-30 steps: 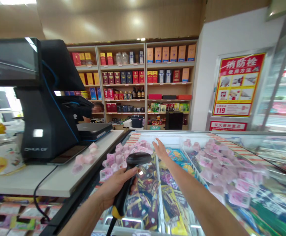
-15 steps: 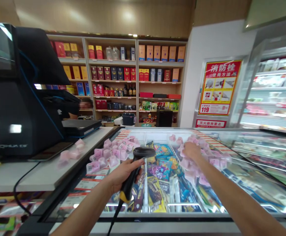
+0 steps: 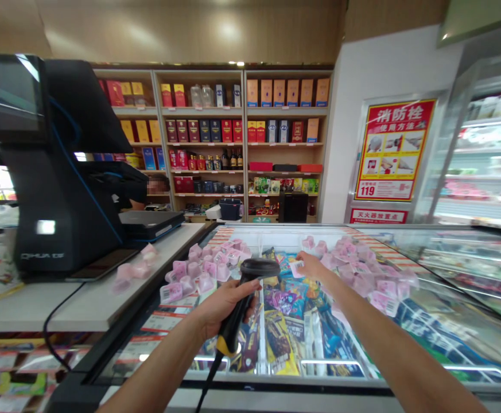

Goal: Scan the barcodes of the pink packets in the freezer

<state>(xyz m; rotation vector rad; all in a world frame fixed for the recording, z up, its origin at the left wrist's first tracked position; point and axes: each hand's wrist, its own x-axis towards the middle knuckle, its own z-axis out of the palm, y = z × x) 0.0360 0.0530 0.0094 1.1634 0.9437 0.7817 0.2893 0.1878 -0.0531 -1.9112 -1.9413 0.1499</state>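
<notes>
My left hand (image 3: 224, 304) is wrapped round the handle of a black barcode scanner (image 3: 259, 267) with a yellow-trimmed base and a trailing cable. My right hand (image 3: 313, 267) pinches a small pink plastic cup (image 3: 297, 269), its white barcode label facing the scanner head a short way to the left. Both hands are above the glass top of a chest freezer. A heap of similar pink cups (image 3: 209, 268) lies left of the scanner. Another heap of pink cups (image 3: 353, 258) spreads right of my right hand. Wrapped ice creams (image 3: 287, 301) show beneath the glass.
On the left counter (image 3: 95, 310) stands a black checkout terminal (image 3: 56, 201), with a few pink cups (image 3: 136, 268) beside it. A person's dark sleeve (image 3: 123, 192) shows behind the terminal. Shelves of boxed goods (image 3: 205, 131) line the back wall; a lit display fridge (image 3: 491, 149) is at right.
My right hand has moved left from the right-hand heap, bringing a pink cup towards the scanner. The left hand keeps its hold on the scanner. The view has shifted slightly.
</notes>
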